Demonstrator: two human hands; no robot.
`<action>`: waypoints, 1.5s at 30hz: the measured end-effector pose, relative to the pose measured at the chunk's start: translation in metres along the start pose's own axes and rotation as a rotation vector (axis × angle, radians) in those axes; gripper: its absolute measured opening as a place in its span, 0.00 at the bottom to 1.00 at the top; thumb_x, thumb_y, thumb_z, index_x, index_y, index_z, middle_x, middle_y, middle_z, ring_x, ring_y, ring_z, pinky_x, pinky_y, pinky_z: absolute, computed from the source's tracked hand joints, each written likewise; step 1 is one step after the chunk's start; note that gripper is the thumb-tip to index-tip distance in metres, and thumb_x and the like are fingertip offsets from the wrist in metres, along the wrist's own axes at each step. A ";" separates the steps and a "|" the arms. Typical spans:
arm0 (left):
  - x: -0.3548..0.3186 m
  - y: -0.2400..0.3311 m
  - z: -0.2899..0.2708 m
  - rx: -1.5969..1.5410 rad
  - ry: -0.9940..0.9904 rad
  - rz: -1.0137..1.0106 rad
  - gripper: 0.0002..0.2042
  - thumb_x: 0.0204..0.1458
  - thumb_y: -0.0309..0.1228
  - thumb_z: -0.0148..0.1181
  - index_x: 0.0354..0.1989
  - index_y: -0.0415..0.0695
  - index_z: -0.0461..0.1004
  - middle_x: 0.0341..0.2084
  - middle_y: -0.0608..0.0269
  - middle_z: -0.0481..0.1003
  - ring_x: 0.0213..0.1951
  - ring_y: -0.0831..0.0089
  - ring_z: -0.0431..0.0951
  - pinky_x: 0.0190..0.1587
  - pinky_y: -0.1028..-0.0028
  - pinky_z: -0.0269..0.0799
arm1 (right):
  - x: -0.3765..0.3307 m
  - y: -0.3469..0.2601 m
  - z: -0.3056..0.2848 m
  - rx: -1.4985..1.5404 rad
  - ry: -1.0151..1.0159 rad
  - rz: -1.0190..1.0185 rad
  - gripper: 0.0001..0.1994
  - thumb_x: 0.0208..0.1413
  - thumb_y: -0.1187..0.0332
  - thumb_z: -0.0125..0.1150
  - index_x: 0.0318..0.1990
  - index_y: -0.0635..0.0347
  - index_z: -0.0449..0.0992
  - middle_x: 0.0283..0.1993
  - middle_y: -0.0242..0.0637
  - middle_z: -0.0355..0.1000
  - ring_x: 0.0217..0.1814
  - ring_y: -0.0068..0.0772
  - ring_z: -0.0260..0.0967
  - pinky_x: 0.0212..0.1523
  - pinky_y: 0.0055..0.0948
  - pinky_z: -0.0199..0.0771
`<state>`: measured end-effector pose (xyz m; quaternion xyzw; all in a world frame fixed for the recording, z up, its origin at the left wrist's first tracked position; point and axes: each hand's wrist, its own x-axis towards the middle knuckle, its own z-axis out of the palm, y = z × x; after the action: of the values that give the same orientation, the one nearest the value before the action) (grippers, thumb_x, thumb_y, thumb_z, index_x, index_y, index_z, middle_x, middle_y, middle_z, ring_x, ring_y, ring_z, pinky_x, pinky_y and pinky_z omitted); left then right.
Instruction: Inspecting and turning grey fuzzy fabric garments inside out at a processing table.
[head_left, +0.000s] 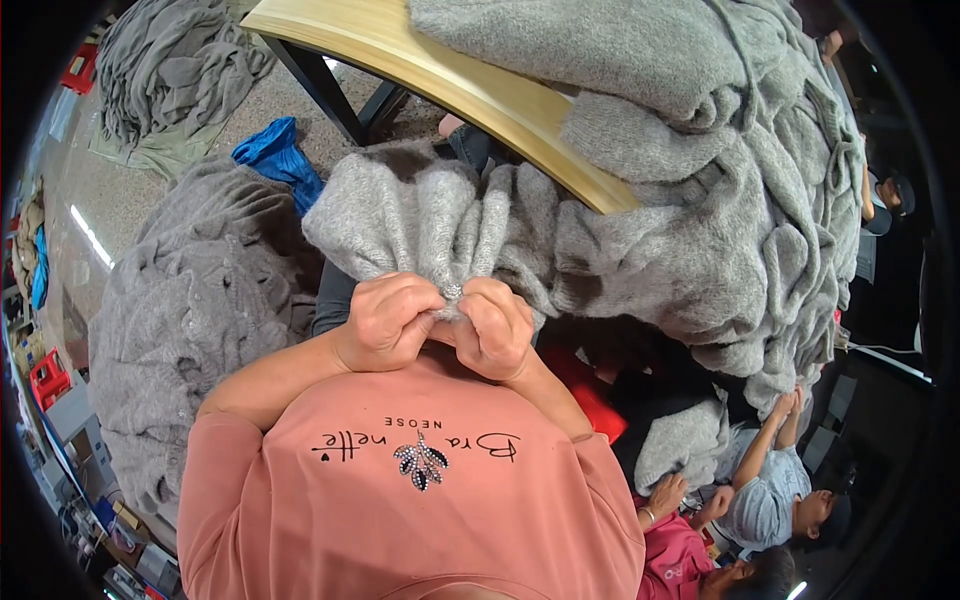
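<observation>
A light grey fuzzy knit garment (420, 215) lies bunched in folds over my lap. My left hand (393, 318) is closed in a pinch on its near edge. Right beside it, my right hand (494, 326) pinches the same edge, its fingers curled in. Between the two hands a small sparkling button-like piece (453, 291) shows on the knit. The fingertips are partly hidden, so anything finer between them cannot be made out.
A wooden table (470, 90) with a dark leg bears a grey knit heap (700, 200) that spills off its edge. To my left rises another grey pile (200, 330), near a blue cloth (280, 160). Other people (770, 490) work with knits at the right.
</observation>
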<state>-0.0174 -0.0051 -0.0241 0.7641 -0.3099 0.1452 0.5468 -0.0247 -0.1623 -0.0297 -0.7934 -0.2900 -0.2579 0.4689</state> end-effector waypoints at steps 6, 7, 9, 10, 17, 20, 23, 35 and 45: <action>0.005 0.001 -0.005 -0.492 0.028 -0.599 0.07 0.43 0.21 0.56 0.32 0.37 0.70 0.19 0.58 0.71 0.20 0.73 0.72 0.22 0.76 0.66 | -0.001 0.004 0.000 0.038 0.015 0.031 0.15 0.32 0.87 0.51 0.32 0.66 0.65 0.30 0.47 0.67 0.25 0.40 0.68 0.21 0.27 0.68; 0.008 -0.001 -0.005 -0.357 -0.078 -0.491 0.08 0.43 0.21 0.57 0.33 0.37 0.71 0.20 0.61 0.71 0.20 0.77 0.71 0.23 0.79 0.65 | -0.002 0.005 0.002 0.085 0.028 0.048 0.14 0.33 0.88 0.51 0.32 0.66 0.65 0.30 0.47 0.67 0.25 0.40 0.67 0.22 0.27 0.68; 0.009 -0.009 -0.006 -0.158 -0.199 -0.337 0.10 0.42 0.22 0.59 0.35 0.36 0.72 0.21 0.65 0.72 0.22 0.82 0.70 0.22 0.81 0.64 | -0.004 0.008 0.005 0.125 0.045 0.060 0.13 0.33 0.88 0.51 0.31 0.66 0.66 0.30 0.47 0.67 0.26 0.40 0.67 0.23 0.26 0.68; 0.009 -0.015 -0.011 -0.158 -0.201 -0.326 0.10 0.42 0.22 0.59 0.35 0.36 0.72 0.21 0.65 0.72 0.22 0.82 0.70 0.22 0.81 0.64 | -0.007 0.011 0.006 0.174 -0.034 0.126 0.12 0.33 0.87 0.51 0.29 0.66 0.67 0.30 0.45 0.67 0.27 0.40 0.67 0.25 0.27 0.68; 0.048 -0.097 0.008 0.006 -0.347 -0.570 0.12 0.40 0.29 0.60 0.34 0.36 0.72 0.29 0.55 0.73 0.29 0.70 0.75 0.32 0.74 0.71 | -0.006 0.001 0.023 1.002 -0.696 0.436 0.07 0.32 0.83 0.46 0.24 0.66 0.67 0.28 0.40 0.65 0.31 0.36 0.64 0.31 0.29 0.64; 0.032 -0.108 0.066 0.486 -0.521 -0.564 0.12 0.36 0.32 0.63 0.28 0.38 0.72 0.30 0.51 0.73 0.36 0.56 0.73 0.38 0.64 0.69 | 0.008 -0.001 0.021 0.933 -0.822 0.423 0.04 0.35 0.79 0.51 0.24 0.65 0.68 0.27 0.42 0.66 0.29 0.37 0.65 0.30 0.31 0.64; -0.002 -0.104 0.066 0.372 -0.816 -0.585 0.09 0.34 0.29 0.62 0.25 0.40 0.72 0.28 0.53 0.71 0.36 0.56 0.72 0.36 0.65 0.68 | 0.005 0.016 -0.002 0.652 -0.939 0.550 0.05 0.40 0.74 0.55 0.26 0.64 0.69 0.27 0.41 0.67 0.28 0.34 0.65 0.29 0.30 0.64; 0.016 -0.025 0.011 -0.281 -0.150 -0.460 0.05 0.35 0.16 0.55 0.20 0.41 0.71 0.20 0.64 0.67 0.24 0.75 0.67 0.24 0.77 0.62 | -0.049 0.076 -0.001 0.602 0.122 1.304 0.03 0.50 0.76 0.50 0.29 0.67 0.69 0.26 0.36 0.70 0.22 0.21 0.67 0.21 0.19 0.67; 0.030 -0.005 0.011 -0.707 -0.569 -0.497 0.09 0.41 0.22 0.58 0.33 0.38 0.71 0.31 0.58 0.73 0.34 0.69 0.74 0.37 0.75 0.67 | -0.048 0.081 0.008 0.955 -0.050 1.134 0.18 0.46 0.71 0.55 0.46 0.67 0.67 0.41 0.36 0.69 0.40 0.27 0.68 0.39 0.29 0.70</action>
<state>0.0077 -0.0241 -0.0150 0.5924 -0.2857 -0.3164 0.6836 -0.0008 -0.1977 -0.1140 -0.5367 0.0732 0.1962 0.8174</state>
